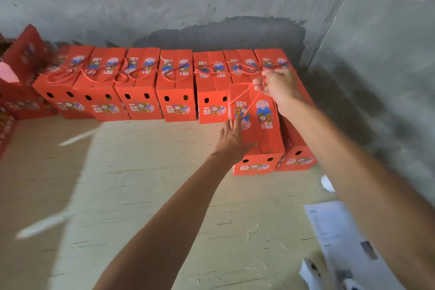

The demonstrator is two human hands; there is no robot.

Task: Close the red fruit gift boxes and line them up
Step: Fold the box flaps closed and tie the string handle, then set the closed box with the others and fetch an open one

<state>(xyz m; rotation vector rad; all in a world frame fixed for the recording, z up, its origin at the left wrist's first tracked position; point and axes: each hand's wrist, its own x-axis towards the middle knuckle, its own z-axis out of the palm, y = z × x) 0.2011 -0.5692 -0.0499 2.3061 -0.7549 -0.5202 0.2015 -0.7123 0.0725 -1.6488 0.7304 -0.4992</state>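
Observation:
Several closed red fruit gift boxes stand side by side in a row along the grey wall, red rope handles lying on their lids. In front of the row's right end stands one more closed red box, with another red box at its right. My right hand pinches this front box's red rope handle and holds it up taut. My left hand lies flat with straight fingers against the box's left lid edge.
The boxes stand on a pale cardboard-covered floor. More red boxes, one open, sit at the far left. Printed paper sheets lie at the lower right. Grey concrete walls meet in a corner behind the row's right end.

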